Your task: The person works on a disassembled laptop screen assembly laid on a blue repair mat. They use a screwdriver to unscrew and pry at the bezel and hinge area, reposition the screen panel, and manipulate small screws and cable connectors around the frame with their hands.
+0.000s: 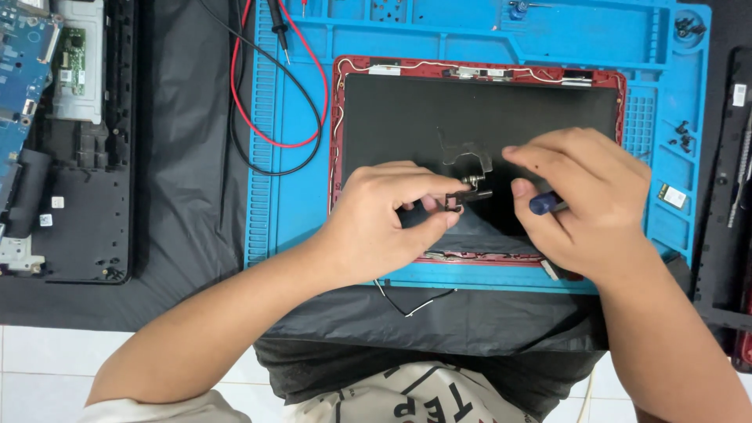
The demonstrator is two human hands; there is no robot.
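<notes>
A red laptop lid with a dark screen panel lies face up on a blue work mat. My left hand pinches a small metal hinge bracket over the lower middle of the panel. My right hand holds a screwdriver with a blue handle in its palm, fingers reaching toward the same hinge. Thin white and red wires run along the lid's top edge.
Red and black multimeter probe leads loop over the mat's left side. A dismantled laptop base with a blue circuit board lies at far left. Loose screws and a small card sit on the mat's right. A black bezel strip lies far right.
</notes>
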